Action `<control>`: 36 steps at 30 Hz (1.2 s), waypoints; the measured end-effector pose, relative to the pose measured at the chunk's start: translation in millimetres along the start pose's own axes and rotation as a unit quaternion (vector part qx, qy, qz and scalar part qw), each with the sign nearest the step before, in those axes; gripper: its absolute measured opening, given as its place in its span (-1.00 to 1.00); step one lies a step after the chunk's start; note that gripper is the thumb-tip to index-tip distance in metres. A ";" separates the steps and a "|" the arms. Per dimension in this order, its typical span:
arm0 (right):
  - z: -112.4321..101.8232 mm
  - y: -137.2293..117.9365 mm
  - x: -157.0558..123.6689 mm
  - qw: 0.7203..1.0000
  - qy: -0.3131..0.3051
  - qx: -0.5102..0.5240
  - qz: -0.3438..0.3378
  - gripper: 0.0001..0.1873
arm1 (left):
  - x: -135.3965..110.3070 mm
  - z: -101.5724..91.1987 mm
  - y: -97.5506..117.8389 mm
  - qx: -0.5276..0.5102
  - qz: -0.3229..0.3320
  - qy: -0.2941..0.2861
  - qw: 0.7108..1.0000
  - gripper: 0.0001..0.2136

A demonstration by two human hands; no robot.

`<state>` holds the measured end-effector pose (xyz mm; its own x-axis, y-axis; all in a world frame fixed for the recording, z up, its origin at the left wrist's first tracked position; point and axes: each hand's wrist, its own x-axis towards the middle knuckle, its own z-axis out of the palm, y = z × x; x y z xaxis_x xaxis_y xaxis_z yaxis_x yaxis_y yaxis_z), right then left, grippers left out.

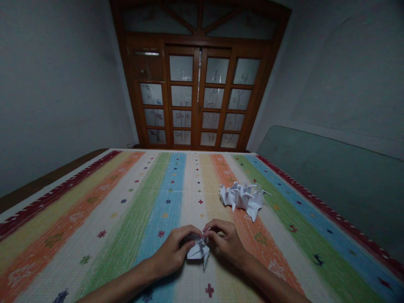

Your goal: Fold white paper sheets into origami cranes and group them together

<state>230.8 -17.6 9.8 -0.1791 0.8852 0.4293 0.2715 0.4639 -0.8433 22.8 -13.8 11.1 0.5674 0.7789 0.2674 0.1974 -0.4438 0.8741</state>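
A folded white paper crane (198,249) is held between my two hands, just above the striped cloth at the near middle. My left hand (179,246) grips its left side between thumb and fingers. My right hand (227,242) pinches a thin tip at its upper right, thumb against forefinger. One narrow point of the paper hangs down toward me. The fingers hide part of the fold. Beyond my right hand lies a cluster of several folded white paper cranes (241,197), bunched close together.
A tablecloth (126,219) with coloured stripes and small motifs covers the table. Along the right side stands a pale green panel (331,176), perhaps a seat back. Wooden doors (198,97) with patterned glass panes rise beyond the far edge, between plain walls.
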 end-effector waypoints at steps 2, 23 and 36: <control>3.2 -1.0 0.2 0.997 0.042 0.048 0.039 -0.98 | 0.0 0.1 1.3 0.003 0.001 0.006 1.000 -0.83; 7.3 1.4 -2.5 0.998 0.033 0.039 0.046 -0.91 | -3.9 4.4 -3.5 0.116 0.067 0.046 0.990 -0.69; 13.4 11.1 -1.2 0.978 0.061 0.161 0.118 -0.73 | -6.1 5.6 -7.1 0.117 0.058 0.052 0.990 -0.70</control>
<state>221.3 -13.9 -4.4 -0.0281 0.9731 0.2288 -0.0239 0.2281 -0.9733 22.4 -17.9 1.0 0.5135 0.7525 0.4123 0.3217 -0.6143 0.7205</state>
